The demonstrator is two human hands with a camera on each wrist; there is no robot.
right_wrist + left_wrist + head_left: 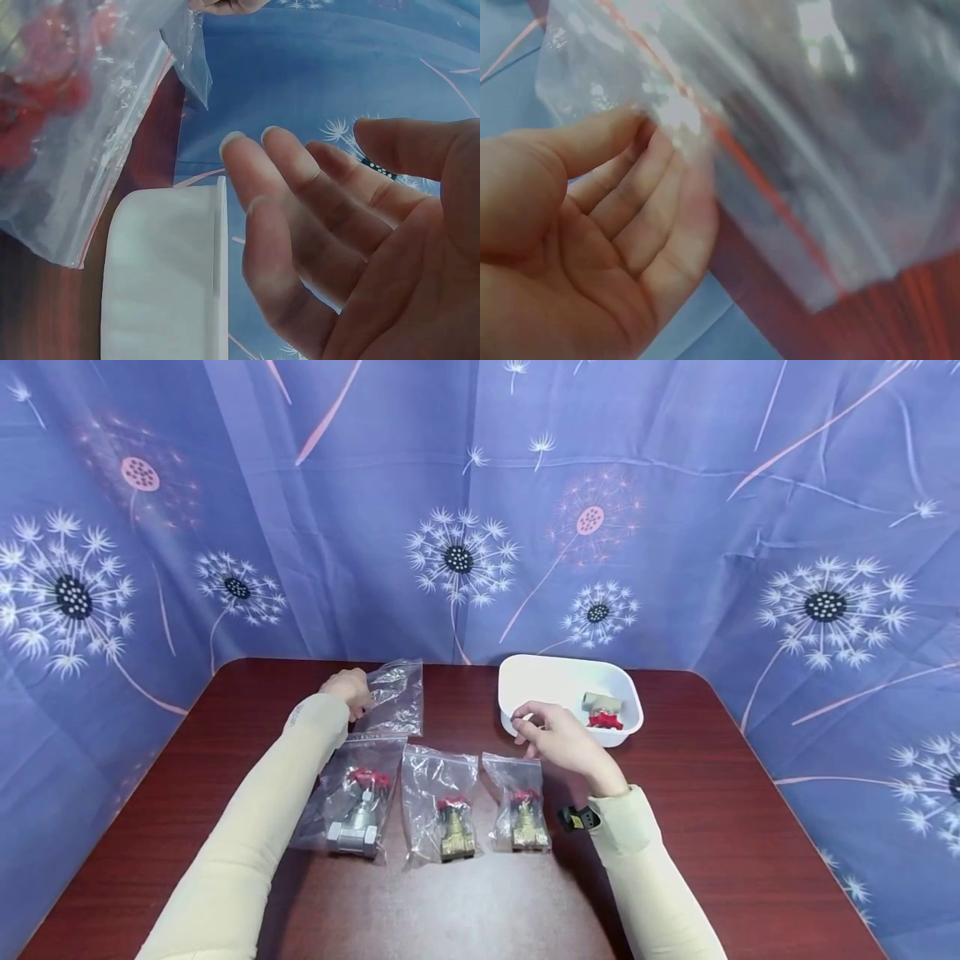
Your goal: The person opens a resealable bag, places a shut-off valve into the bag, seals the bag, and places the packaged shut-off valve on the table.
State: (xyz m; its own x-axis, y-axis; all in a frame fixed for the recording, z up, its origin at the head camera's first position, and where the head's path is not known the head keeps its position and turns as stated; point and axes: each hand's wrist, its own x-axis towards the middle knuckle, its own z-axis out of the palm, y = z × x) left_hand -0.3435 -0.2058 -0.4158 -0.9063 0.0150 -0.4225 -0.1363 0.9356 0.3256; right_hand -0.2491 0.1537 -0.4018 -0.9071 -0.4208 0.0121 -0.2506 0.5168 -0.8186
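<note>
At the table's back left, my left hand [349, 691] pinches the edge of a clear zip bag [401, 693] with thumb and fingertips. The left wrist view shows the bag's red seal line [739, 154] just past the fingers. No valve shows inside this bag. My right hand [562, 739] holds nothing, its fingers loosely bent over the near edge of a white plastic basin [536, 672]. Inside the basin lies a valve [603, 708] with a red handwheel.
In front stand three bagged valves with red handwheels: a larger silver gate valve [358, 827] on the left, a brass valve [455, 833] in the middle and another brass valve [528, 827] on the right. A blue dandelion-print curtain [360, 527] hangs behind the table.
</note>
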